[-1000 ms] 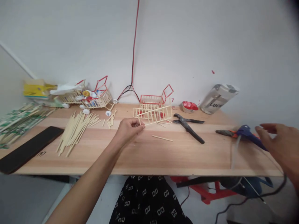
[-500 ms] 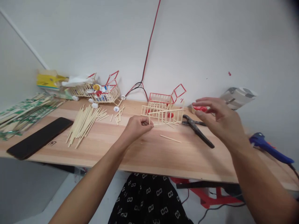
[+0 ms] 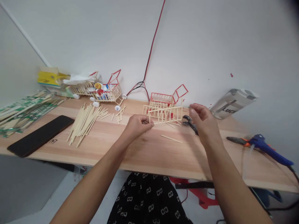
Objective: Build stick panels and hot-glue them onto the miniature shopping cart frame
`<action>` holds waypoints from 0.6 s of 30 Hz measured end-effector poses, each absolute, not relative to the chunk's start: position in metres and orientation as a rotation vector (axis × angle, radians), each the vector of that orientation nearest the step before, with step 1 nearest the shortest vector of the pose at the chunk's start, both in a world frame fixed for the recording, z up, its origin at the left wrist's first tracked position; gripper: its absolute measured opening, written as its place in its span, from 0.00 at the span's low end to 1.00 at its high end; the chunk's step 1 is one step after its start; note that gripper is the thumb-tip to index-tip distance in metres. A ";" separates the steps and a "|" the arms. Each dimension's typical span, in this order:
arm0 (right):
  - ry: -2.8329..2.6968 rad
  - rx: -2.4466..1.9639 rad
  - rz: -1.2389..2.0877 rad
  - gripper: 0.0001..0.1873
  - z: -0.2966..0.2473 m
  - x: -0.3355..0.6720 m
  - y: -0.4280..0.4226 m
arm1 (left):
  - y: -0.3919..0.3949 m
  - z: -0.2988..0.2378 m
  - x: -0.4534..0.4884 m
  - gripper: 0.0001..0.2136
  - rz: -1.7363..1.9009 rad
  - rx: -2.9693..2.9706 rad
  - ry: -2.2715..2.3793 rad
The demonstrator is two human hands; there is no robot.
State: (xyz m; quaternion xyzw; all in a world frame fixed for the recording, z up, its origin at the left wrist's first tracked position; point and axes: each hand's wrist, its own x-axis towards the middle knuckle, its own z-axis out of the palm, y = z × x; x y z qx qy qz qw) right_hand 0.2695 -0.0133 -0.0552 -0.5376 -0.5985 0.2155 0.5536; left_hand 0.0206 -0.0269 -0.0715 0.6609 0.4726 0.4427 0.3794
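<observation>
My left hand point(image 3: 140, 123) pinches the near left corner of a small ladder-like frame of thin wooden sticks point(image 3: 164, 114), held just above the table. To the right of that frame, my right hand point(image 3: 204, 119) hovers with thumb and fingers apart and nothing visible between them. Behind the frame stands a miniature stick shopping cart point(image 3: 161, 97) with a red rim and red handle; the frame partly covers it. Dark pliers point(image 3: 190, 123) lie beneath my right hand, which hides their handles. One loose stick point(image 3: 171, 138) rests on the wood in front.
A glue gun point(image 3: 266, 146) lies at right, near a paper cup point(image 3: 233, 104). Left are a pile of sticks point(image 3: 81, 124), a black slab point(image 3: 40, 135) and packaged chopsticks point(image 3: 28, 109). Another miniature cart point(image 3: 106, 95) holds bottle caps. A red-black cable point(image 3: 149, 56) runs down the wall.
My right hand has moved left and closer to the stick frame, uncovering the cup and the tip beside the glue gun. My left hand keeps its pinch.
</observation>
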 end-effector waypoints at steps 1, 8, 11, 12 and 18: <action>-1.377 -1.284 0.641 0.23 -0.062 0.274 -0.009 | -0.027 -0.071 0.020 0.05 1.134 1.668 1.195; -1.291 -1.188 1.427 0.20 -0.084 0.253 -0.023 | -0.025 -0.069 0.018 0.07 1.138 1.583 1.125; -1.145 -1.099 1.543 0.16 -0.083 0.237 -0.027 | -0.024 -0.069 0.018 0.07 1.111 1.586 1.095; -1.112 -1.087 1.562 0.16 -0.082 0.234 -0.026 | -0.024 -0.069 0.017 0.07 1.106 1.591 1.092; -1.057 -1.020 1.567 0.17 -0.085 0.234 -0.024 | -0.024 -0.067 0.014 0.07 1.091 1.591 1.118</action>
